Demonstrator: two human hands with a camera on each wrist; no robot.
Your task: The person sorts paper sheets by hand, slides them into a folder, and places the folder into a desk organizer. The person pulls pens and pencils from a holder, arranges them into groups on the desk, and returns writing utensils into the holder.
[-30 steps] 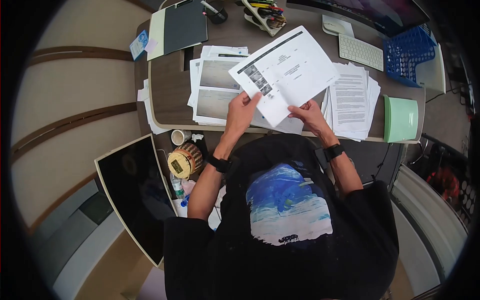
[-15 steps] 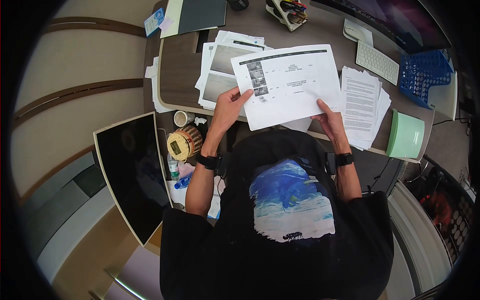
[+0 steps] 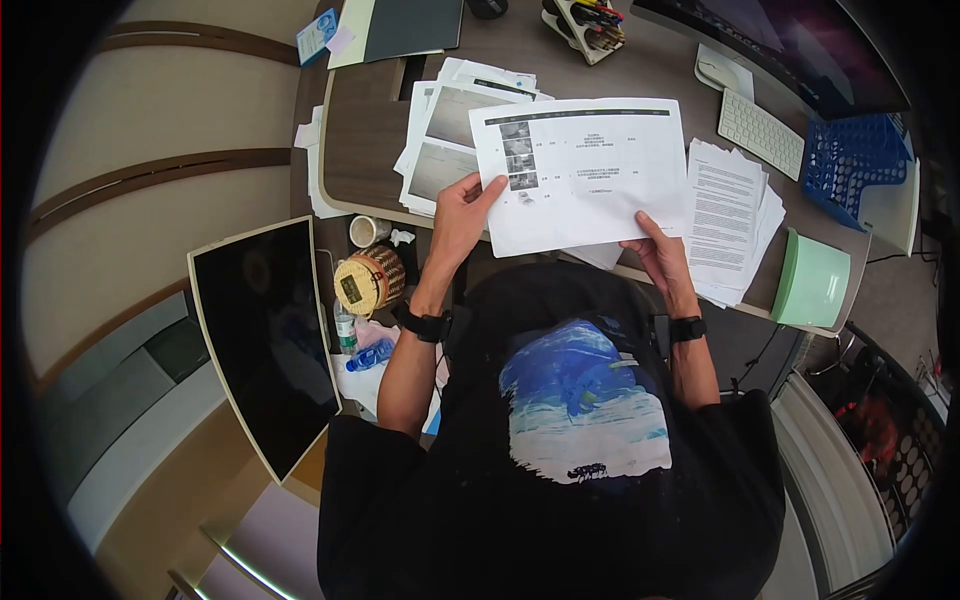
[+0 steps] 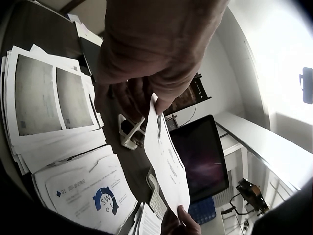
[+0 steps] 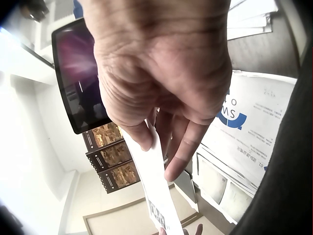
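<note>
A white printed sheet (image 3: 590,175) with small pictures down its left side is held up over the desk's front edge. My left hand (image 3: 462,218) pinches its left edge, thumb on the printed face. At the lower right corner my right hand (image 3: 662,255) grips it the same way. Seen in the left wrist view, the sheet (image 4: 166,161) hangs from the left thumb and fingers. In the right wrist view the right hand (image 5: 161,83) pinches the sheet (image 5: 156,176) between thumb and fingers.
Behind the sheet lie a left paper stack (image 3: 425,180) and a right stack (image 3: 722,215). Farther right are a keyboard (image 3: 762,133), a blue basket (image 3: 850,165) and a green box (image 3: 812,280). A cup (image 3: 368,232) and a woven basket (image 3: 368,280) stand lower left.
The sheet has turned from a slant to nearly level and come lower, both hands still gripping it. The head view has shifted, so the desk appears farther right and lower.
</note>
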